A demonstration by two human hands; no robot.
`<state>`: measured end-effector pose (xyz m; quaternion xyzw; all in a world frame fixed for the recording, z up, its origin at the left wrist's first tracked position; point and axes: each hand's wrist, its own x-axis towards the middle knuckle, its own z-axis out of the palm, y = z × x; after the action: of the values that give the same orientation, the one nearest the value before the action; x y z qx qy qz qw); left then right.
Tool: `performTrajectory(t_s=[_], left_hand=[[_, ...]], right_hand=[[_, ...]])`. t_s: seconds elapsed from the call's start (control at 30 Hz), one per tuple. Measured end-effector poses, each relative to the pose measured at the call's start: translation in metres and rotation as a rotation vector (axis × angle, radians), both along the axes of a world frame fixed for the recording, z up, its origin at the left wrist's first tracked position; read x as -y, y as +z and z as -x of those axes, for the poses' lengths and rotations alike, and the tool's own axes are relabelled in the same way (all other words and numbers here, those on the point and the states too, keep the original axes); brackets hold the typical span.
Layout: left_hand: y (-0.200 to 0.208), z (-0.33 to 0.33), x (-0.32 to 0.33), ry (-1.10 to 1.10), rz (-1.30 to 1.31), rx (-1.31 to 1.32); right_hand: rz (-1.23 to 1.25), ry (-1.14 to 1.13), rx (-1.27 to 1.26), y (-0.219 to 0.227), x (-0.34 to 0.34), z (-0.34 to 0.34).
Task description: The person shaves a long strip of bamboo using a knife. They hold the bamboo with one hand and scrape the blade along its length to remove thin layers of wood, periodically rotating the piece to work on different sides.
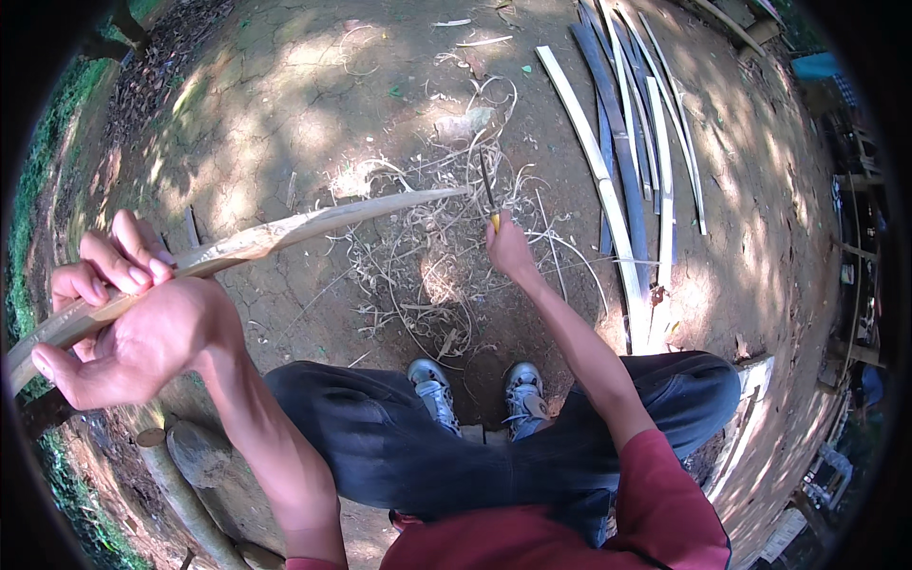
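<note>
My left hand (pixel 157 332), palm turned up, holds a long pale wooden stick (pixel 294 228) at the left, its fingers curled around it. The stick slants up to the right and narrows to a tip near the middle of the view; its other end runs out at the left rim. In my right hand (pixel 510 251) is a knife (pixel 487 180) with a yellow handle, gripped in closed fingers. Its thin dark blade points away from me, just right of the stick's tip. Whether blade and stick touch, I cannot tell.
Curly wood shavings (pixel 432 323) litter the bare soil beyond my shoes (pixel 432 388). Long split strips (pixel 594 161), pale and dark, lie at the far right. A log (pixel 185 494) and a grey stone (pixel 204 456) are at the lower left.
</note>
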<state>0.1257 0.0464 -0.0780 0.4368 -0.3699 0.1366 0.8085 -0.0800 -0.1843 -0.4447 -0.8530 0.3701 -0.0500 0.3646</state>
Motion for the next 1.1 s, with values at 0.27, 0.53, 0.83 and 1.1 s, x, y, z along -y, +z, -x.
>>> performTrajectory(t_s=[0.27,0.53,0.83,1.1], left_hand=[[-0.003,0.031,0.039,0.434,-0.117,-0.019],[0.003,0.045,0.045,0.506,-0.102,0.066],[0.007,0.073,0.056,0.462,-0.095,0.005],[0.006,0.067,0.050,0.497,-0.074,0.034]], right_hand=[[-0.171,0.002,0.040,0.012,-0.030,-0.013],[-0.074,0.069,0.023,0.002,-0.022,-0.016],[-0.106,-0.033,-0.085,-0.006,-0.033,-0.010],[-0.098,-0.017,-0.063,0.027,-0.051,-0.016]])
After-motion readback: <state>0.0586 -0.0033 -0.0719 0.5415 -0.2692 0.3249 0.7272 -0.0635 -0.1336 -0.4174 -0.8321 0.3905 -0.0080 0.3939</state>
